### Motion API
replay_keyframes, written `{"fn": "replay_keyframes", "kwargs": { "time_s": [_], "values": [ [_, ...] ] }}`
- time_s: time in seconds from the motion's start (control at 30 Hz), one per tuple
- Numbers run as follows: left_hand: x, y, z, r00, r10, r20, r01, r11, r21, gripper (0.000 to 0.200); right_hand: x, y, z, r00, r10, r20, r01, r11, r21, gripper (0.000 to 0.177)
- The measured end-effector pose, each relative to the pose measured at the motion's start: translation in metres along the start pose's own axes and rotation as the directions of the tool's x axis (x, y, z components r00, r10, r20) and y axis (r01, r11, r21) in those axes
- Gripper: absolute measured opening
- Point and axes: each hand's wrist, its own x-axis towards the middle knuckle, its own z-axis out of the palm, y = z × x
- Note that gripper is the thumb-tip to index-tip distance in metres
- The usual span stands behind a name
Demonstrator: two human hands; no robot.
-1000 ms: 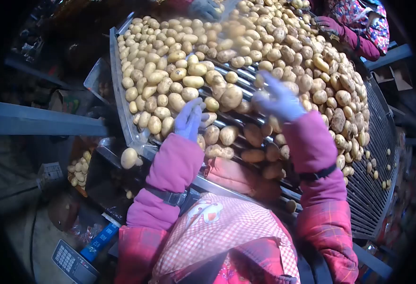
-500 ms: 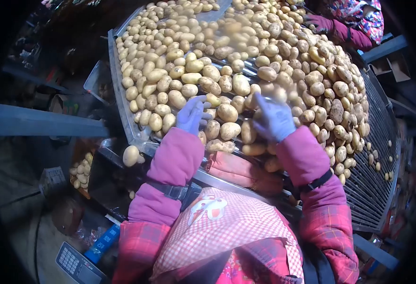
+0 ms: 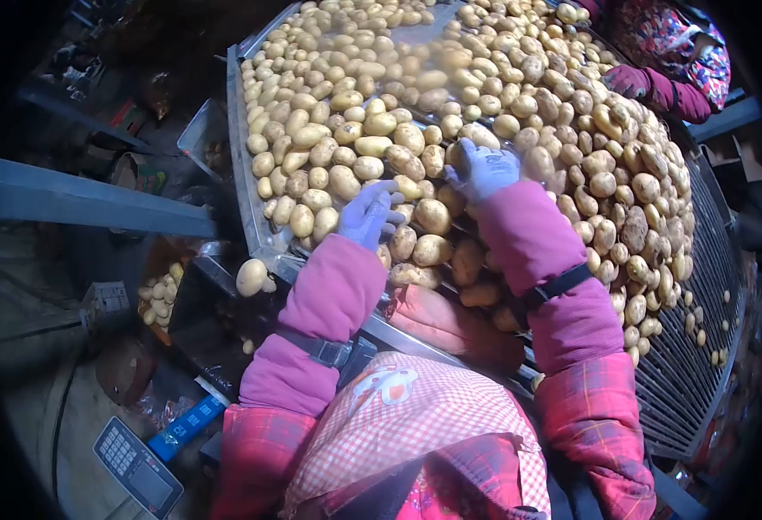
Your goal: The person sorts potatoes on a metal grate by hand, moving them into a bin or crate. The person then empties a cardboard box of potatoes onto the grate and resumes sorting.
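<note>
Potatoes (image 3: 433,217) lie thickly over a slatted metal table (image 3: 240,165). My left hand (image 3: 369,215), in a pale purple glove, rests at the near left of the pile with its fingers apart and curved beside several potatoes; nothing is held in it. My right hand (image 3: 485,170), gloved alike, reaches farther into the pile. Its fingers are bent down at a potato, and whether they grip it cannot be made out. A pink cloth roll (image 3: 437,319) lies along the near edge, below both hands.
Another person's gloved hand (image 3: 628,81) touches the pile at the upper right. Bare slats (image 3: 684,381) run down the right side. At the left are a blue beam (image 3: 95,201), a crate of potatoes (image 3: 160,299) and a scale (image 3: 138,466).
My right hand has moved farther into the pile and a little left. My left hand keeps nearly the same place among the potatoes. The whole view has shifted slightly.
</note>
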Motion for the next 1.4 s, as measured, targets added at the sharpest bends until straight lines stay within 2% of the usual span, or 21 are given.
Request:
{"fn": "replay_keyframes", "kwargs": {
  "time_s": [0.1, 0.23, 0.3, 0.33, 0.37, 0.4, 0.47, 0.5, 0.53, 0.6, 0.63, 0.7, 0.87, 1.0, 1.07, 1.1, 1.2, 1.23, 1.3, 1.33, 1.4],
  "values": [
    [-0.002, 0.003, 0.001, 1.0, 0.017, 0.013, -0.017, 1.0, 0.026, 0.049, 0.005, -0.007, 0.004, 0.991, 0.13, -0.016, -0.131, 0.99, -0.05, 0.056],
    [-0.004, 0.013, 0.004, 1.0, -0.025, -0.003, 0.024, 0.994, -0.102, 0.049, 0.008, -0.005, -0.013, 0.988, 0.107, 0.114, -0.132, 0.962, 0.24, 0.063],
    [-0.015, 0.031, 0.019, 0.964, -0.225, -0.138, 0.151, 0.899, -0.412, 0.048, -0.009, -0.024, -0.006, 0.98, -0.039, -0.194, 0.123, 0.888, 0.442, 0.068],
    [-0.008, 0.025, 0.02, 0.955, -0.259, -0.144, 0.157, 0.854, -0.496, 0.05, -0.023, -0.035, -0.022, 0.973, -0.171, -0.152, 0.217, 0.9, 0.377, 0.066],
    [-0.012, 0.036, 0.022, 0.895, -0.445, -0.042, 0.253, 0.581, -0.774, 0.054, -0.031, -0.043, -0.049, 0.947, -0.301, -0.111, 0.321, 0.893, 0.314, 0.064],
    [-0.013, 0.031, 0.012, 0.907, -0.422, -0.015, 0.263, 0.593, -0.761, 0.054, -0.023, -0.037, -0.062, 0.924, -0.376, -0.075, 0.365, 0.802, 0.473, 0.06],
    [-0.025, 0.022, -0.009, 0.925, -0.379, 0.023, 0.26, 0.588, -0.766, 0.054, 0.015, -0.012, -0.052, 0.996, -0.051, -0.073, 0.082, 0.845, 0.528, 0.054],
    [-0.031, 0.017, -0.016, 0.945, -0.31, 0.102, 0.263, 0.541, -0.799, 0.054, 0.032, 0.009, -0.033, 0.979, 0.07, -0.194, 0.066, 0.784, 0.618, 0.048],
    [-0.04, 0.021, -0.014, 0.955, -0.292, 0.046, 0.221, 0.601, -0.768, 0.055, 0.051, 0.03, -0.023, 0.94, 0.027, -0.339, 0.064, 0.965, 0.253, 0.047],
    [-0.046, 0.029, -0.007, 0.974, -0.227, 0.007, 0.17, 0.707, -0.686, 0.06, 0.07, 0.055, 0.004, 0.998, 0.039, -0.053, -0.032, 0.99, 0.134, 0.062],
    [-0.046, 0.027, -0.008, 0.975, -0.224, -0.002, 0.16, 0.704, -0.691, 0.06, 0.07, 0.056, 0.011, 0.998, 0.028, -0.054, -0.021, 0.991, 0.13, 0.062],
    [-0.048, 0.022, -0.011, 0.979, -0.177, 0.102, 0.191, 0.611, -0.768, 0.067, 0.067, 0.05, 0.017, 0.996, -0.01, -0.092, -0.016, 0.961, -0.275, 0.06],
    [-0.055, 0.021, -0.017, 0.985, -0.144, 0.1, 0.159, 0.489, -0.858, 0.074, 0.06, 0.044, -0.008, 0.999, -0.01, 0.032, 0.019, 0.948, -0.319, 0.062],
    [-0.07, 0.022, -0.023, 0.988, -0.125, 0.086, 0.141, 0.535, -0.833, 0.056, 0.014, 0.032, -0.022, 0.976, -0.123, -0.178, 0.165, 0.955, 0.248, 0.059],
    [-0.074, 0.008, -0.03, 0.992, -0.091, 0.088, 0.124, 0.55, -0.826, 0.057, -0.012, 0.012, -0.019, 0.914, -0.312, -0.26, 0.405, 0.741, 0.535, 0.058],
    [-0.077, 0.007, -0.032, 0.993, -0.081, 0.083, 0.114, 0.55, -0.827, 0.057, -0.028, -0.002, -0.02, 0.873, -0.388, -0.293, 0.481, 0.781, 0.398, 0.057],
    [-0.092, 0.011, -0.041, 0.984, -0.126, 0.127, 0.176, 0.551, -0.815, 0.05, -0.063, -0.03, -0.005, 0.871, -0.458, -0.176, 0.486, 0.757, 0.437, 0.063],
    [-0.099, 0.016, -0.038, 0.954, -0.299, 0.016, 0.162, 0.473, -0.866, 0.052, -0.072, -0.043, -0.005, 0.894, -0.424, -0.146, 0.44, 0.764, 0.472, 0.065],
    [-0.112, 0.0, -0.048, 0.99, -0.134, 0.049, 0.124, 0.638, -0.76, 0.053, -0.067, -0.034, 0.012, 0.929, -0.36, -0.086, 0.334, 0.716, 0.613, 0.069],
    [-0.117, 0.003, -0.046, 0.965, -0.243, 0.095, 0.213, 0.524, -0.825, 0.056, -0.07, -0.038, 0.009, 0.94, -0.329, -0.094, 0.316, 0.727, 0.61, 0.067],
    [-0.114, -0.005, -0.048, 0.977, -0.129, 0.17, 0.211, 0.47, -0.857, 0.055, -0.063, -0.039, 0.002, 0.937, -0.345, -0.053, 0.317, 0.776, 0.545, 0.065]
  ]
}}
